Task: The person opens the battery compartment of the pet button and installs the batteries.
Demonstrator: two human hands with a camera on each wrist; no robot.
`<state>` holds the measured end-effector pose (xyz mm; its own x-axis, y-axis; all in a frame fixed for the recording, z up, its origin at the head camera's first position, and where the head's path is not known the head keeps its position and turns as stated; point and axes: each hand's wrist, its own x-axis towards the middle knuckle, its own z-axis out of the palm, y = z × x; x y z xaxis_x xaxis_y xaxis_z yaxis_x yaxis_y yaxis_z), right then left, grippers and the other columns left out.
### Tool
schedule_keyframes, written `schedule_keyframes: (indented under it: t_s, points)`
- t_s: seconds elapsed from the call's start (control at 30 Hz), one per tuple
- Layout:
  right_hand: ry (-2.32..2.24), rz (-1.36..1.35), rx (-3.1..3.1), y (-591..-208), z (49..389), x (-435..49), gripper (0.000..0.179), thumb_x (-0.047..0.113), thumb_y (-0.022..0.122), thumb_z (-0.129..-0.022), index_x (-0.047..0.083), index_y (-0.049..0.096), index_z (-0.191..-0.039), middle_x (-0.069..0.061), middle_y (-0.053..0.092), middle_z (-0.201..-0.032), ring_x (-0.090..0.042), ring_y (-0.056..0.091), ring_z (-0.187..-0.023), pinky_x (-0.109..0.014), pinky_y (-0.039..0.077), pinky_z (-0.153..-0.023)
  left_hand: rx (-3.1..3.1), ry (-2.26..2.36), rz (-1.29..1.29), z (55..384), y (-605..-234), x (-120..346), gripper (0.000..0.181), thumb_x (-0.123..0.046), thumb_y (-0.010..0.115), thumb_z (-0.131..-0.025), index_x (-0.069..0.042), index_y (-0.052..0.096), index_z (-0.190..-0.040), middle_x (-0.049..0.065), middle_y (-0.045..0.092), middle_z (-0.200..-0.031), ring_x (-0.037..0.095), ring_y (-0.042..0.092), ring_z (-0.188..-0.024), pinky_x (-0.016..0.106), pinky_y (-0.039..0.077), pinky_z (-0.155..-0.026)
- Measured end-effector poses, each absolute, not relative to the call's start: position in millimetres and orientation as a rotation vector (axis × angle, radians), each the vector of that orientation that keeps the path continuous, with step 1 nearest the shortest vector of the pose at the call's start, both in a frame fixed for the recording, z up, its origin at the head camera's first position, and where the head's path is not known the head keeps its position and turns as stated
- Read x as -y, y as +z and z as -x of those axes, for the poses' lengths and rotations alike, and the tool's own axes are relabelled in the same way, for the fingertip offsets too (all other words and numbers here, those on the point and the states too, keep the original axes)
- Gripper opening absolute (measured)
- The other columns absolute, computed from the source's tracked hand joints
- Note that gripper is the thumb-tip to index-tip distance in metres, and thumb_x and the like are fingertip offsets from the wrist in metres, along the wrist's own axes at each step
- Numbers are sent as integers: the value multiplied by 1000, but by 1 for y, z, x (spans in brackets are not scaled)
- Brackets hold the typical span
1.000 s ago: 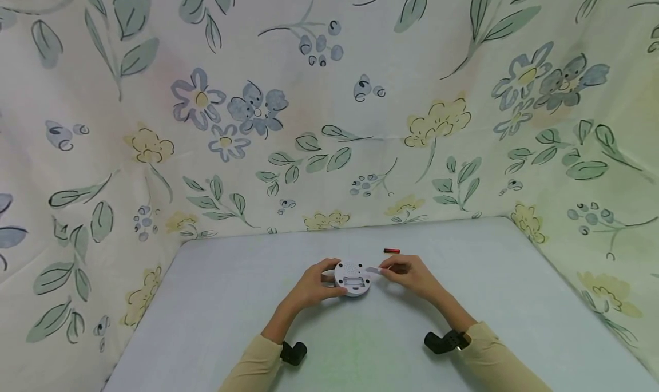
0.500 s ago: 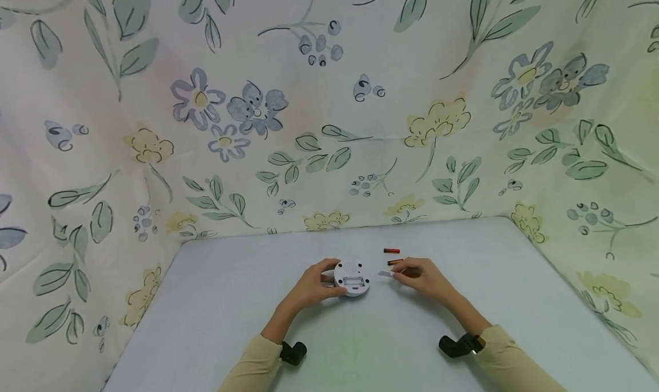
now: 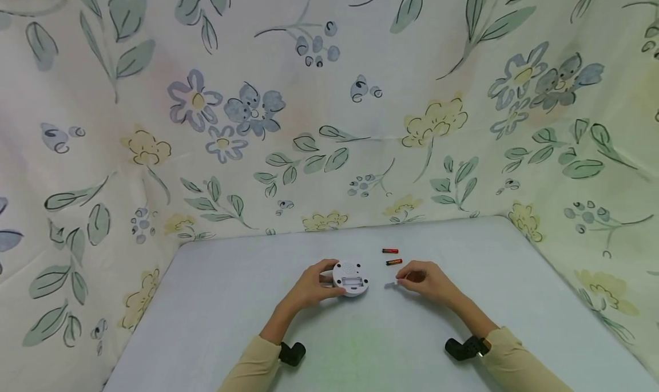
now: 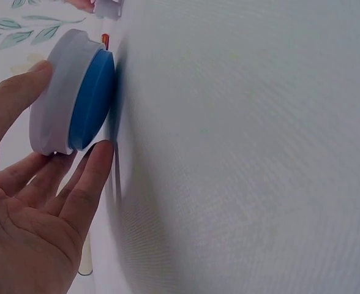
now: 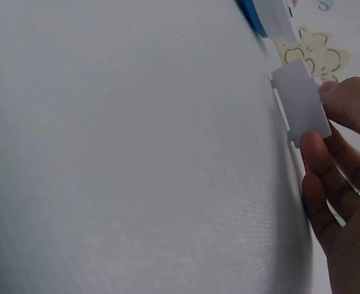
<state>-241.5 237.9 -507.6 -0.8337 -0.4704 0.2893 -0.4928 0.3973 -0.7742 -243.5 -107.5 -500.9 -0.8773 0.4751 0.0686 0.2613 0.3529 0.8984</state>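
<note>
My left hand [image 3: 312, 282] holds a round white device [image 3: 350, 270] with its underside up, thumb on one side and fingers on the other. An uncovered battery compartment [image 3: 352, 281] and small dark feet show on that underside. In the left wrist view the lower part of the device [image 4: 63, 92] is blue and faces the table. To the right of it, my right hand [image 3: 424, 278] pinches a thin white battery cover [image 5: 301, 101] between thumb and fingertips, close over the table. The cover has small tabs along one edge and is apart from the device.
Two red-and-black batteries, a farther battery [image 3: 390, 250] and a nearer battery [image 3: 393, 261], lie on the pale tabletop [image 3: 231, 300] behind the right hand. A floral curtain [image 3: 309, 169] hangs behind and at the sides of the table.
My right hand has moved right and slightly nearer with the battery cover, away from the device, uncovering the second battery. The left hand keeps its hold on the device.
</note>
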Motion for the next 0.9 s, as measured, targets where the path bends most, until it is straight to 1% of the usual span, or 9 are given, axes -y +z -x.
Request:
schedule_keyframes:
  t_s: [0.13,0.2,0.33,0.47,0.6,0.7,0.77,0.9]
  points:
    - [1468,-931,2624,-488,231,-232,11,-6,74,-90,-2,74,-100,-13,70,-92,-28,63,-78,-27,54,-68,-2403,1546,-673,243,-501,108,70,-16,84,-86,0,50,-144,18,53,-143,35,63,-115,45,55,-91]
    - [1465,-939,2631,-485,229,-232,10,-5,73,-90,-2,74,-100,-13,70,-92,-27,63,-78,-26,53,-67,-2404,1548,-671,243,-501,108,70,-16,85,-86,0,50,-144,18,53,-143,35,63,-115,45,55,-91]
    - [1467,-940,2617,-497,235,-235,10,-4,73,-91,-2,73,-101,-12,70,-93,-26,62,-77,-26,52,-65,-2415,1541,-659,243,-502,108,70,-17,85,-86,-1,50,-145,18,53,-144,35,63,-115,45,55,-90]
    - [1472,-926,2610,-514,244,-241,11,0,74,-92,2,74,-103,-9,71,-94,-22,61,-75,-25,51,-62,-2416,1542,-655,243,-502,108,70,-17,85,-86,-1,50,-144,18,54,-143,36,63,-115,45,55,-90]
    - [1518,-906,2613,-519,249,-243,12,5,75,-93,6,75,-105,-6,71,-96,-19,63,-75,-24,52,-62,-2414,1544,-658,243,-502,109,70,-17,85,-86,0,50,-144,18,54,-143,36,63,-115,45,55,-91]
    - [1517,-878,2626,-519,251,-243,12,7,74,-94,5,74,-106,-5,71,-98,-20,64,-75,-25,53,-63,-2413,1544,-661,243,-502,109,70,-17,85,-86,-1,50,-144,18,54,-143,36,63,-116,46,55,-91]
    - [1481,-856,2647,-515,250,-241,13,5,73,-95,2,73,-107,-7,71,-99,-22,64,-76,-26,53,-64,-2414,1544,-661,243,-502,109,70,-17,85,-86,-1,51,-144,18,54,-143,37,62,-116,47,55,-91]
    - [1433,-817,2674,-493,242,-235,13,2,72,-94,-2,73,-106,-10,71,-100,-26,65,-79,-29,54,-68,-2419,1544,-668,243,-502,111,70,-18,85,-86,-3,51,-145,18,54,-143,38,62,-117,48,54,-91]
